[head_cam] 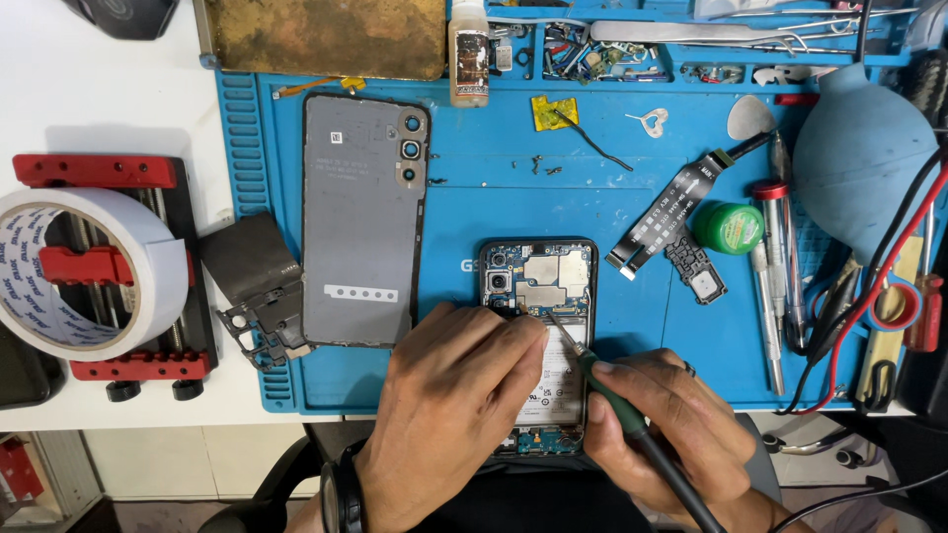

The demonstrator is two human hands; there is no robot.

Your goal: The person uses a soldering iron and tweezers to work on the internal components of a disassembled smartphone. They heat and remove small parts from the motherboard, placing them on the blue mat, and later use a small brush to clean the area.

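Note:
An opened phone [539,276] lies face down on the blue work mat [474,188], its circuit board and metal shields exposed. My left hand [449,395] rests on the phone's lower left part, fingers pressing its edge. My right hand [662,424] grips a green-handled tool [617,400] whose thin metal tip touches the board near the phone's middle. The phone's grey back cover [360,222] lies inside-up to the left.
A roll of white tape [69,266] sits on a red and black clamp at left. A black bracket [257,286] lies by the cover. A flex cable [662,212], green tin [729,227], screwdrivers, blue air blower [859,158], small bottle [468,54] and loose screws surround the phone.

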